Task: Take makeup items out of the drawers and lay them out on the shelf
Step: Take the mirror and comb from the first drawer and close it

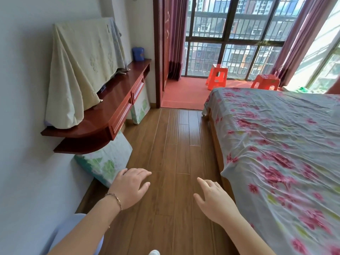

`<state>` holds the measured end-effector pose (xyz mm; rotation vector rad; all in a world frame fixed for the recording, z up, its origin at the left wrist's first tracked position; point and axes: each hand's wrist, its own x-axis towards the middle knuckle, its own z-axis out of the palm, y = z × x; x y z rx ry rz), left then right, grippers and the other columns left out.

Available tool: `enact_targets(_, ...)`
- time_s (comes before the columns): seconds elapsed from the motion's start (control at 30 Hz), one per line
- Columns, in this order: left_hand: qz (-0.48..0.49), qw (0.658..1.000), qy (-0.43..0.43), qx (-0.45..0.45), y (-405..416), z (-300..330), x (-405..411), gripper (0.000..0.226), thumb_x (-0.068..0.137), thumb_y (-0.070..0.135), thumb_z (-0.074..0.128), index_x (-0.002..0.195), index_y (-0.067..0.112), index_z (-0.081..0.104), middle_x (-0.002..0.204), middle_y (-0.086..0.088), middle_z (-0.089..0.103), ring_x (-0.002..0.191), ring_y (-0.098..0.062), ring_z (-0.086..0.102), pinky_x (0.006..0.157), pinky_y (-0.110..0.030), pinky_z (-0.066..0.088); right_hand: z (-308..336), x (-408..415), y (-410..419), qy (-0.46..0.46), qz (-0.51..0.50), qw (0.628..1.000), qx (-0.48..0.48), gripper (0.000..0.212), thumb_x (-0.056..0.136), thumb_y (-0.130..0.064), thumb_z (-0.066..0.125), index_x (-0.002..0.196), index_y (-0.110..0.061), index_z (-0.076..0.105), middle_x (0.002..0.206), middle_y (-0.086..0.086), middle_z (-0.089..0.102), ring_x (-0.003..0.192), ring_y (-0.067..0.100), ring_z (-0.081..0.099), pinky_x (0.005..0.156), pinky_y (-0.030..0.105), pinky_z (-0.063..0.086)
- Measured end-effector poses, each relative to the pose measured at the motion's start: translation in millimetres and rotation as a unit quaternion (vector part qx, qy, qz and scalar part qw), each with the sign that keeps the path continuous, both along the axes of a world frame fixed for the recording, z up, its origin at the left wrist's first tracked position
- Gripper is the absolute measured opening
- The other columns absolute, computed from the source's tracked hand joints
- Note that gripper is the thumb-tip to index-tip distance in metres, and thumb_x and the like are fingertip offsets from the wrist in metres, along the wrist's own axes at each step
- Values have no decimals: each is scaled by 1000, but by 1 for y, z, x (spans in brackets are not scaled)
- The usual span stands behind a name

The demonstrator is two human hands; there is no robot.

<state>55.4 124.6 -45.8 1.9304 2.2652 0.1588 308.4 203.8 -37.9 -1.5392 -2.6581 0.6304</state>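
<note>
A red-brown wall shelf (103, 115) runs along the left wall, with two shut drawers (120, 117) in its front edge. A cream cloth (81, 70) drapes over a large object standing on the shelf, and a small blue container (138, 53) sits at the shelf's far end. My left hand (129, 186), with a bracelet on the wrist, hovers over the wooden floor below and in front of the shelf, fingers spread and holding nothing. My right hand (213, 197) hovers beside it, fingers apart and empty. No makeup items are visible.
A bed with a floral sheet (279, 153) fills the right side. Two padded floral cushions (104, 162) lean under the shelf. A strip of wooden floor (176, 135) runs between shelf and bed toward a doorway, red carpet and two orange stools (217, 76).
</note>
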Motion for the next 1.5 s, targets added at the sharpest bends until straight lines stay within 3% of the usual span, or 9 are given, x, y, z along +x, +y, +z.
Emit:
enact_targets(0.37, -15, 998, -40, 36, 143, 10, -88, 42, 95, 41, 39, 135, 31, 45, 140, 16, 47, 130, -3, 42, 106, -25, 36, 18, -79, 127, -9, -25, 999, 28, 57, 97, -42, 36, 149, -25, 19, 148, -10, 36, 136, 11, 30, 108, 26, 30)
enact_targets(0.77, -21, 999, -38, 27, 263, 0, -120, 43, 93, 45, 40, 134, 34, 45, 139, 17, 48, 130, -3, 43, 106, -25, 36, 7, -116, 237, -18, -36, 999, 8, 59, 97, -44, 37, 149, -28, 16, 150, -10, 32, 139, 12, 27, 110, 27, 29)
enact_targets(1.23, 51, 998, -20, -8, 446, -11, -121, 43, 94, 47, 35, 135, 37, 42, 141, 19, 45, 133, -2, 39, 109, -23, 33, -6, -115, 455, -15, 22, 1000, -18, 57, 97, -43, 35, 149, -28, 16, 149, -11, 32, 137, 11, 27, 105, 25, 34)
enact_targets(1.5, 120, 993, -17, -8, 504, -20, -154, 43, 93, 47, 35, 134, 37, 44, 139, 19, 48, 130, -2, 43, 107, -25, 36, -11, -157, 549, -43, 98, 994, -3, 56, 97, -42, 37, 148, -27, 19, 145, -10, 38, 135, 12, 31, 100, 26, 41)
